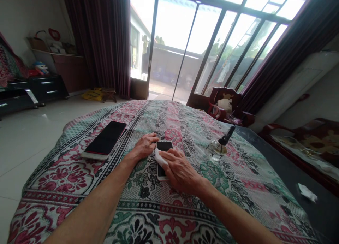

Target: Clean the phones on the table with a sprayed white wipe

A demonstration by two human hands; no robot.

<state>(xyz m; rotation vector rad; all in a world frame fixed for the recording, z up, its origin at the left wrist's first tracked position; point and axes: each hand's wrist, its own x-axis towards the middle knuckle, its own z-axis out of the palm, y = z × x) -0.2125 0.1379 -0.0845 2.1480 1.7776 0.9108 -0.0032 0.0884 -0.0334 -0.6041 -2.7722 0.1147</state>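
A smartphone (161,172) with a white frame and a dark screen lies face up on the patterned cloth (148,215). My right hand (178,166) is over its middle, with a folded white tissue (160,158) pressed under the fingers against the screen. Those fingers and the tissue cover much of the screen. At the phone's upper left edge rests my left hand (144,145), its fingers reaching toward the frame. Whether the left fingertips touch the phone or only the cloth beside it, I cannot make out.
Left of my hands lies a larger dark-screened device (106,138) on something pale. A clear glass bottle with a black top (217,148) stands to the right. A crumpled white tissue (307,192) lies on the dark surface (288,173) at far right. Beyond are a wooden chair (225,104) and glass doors.
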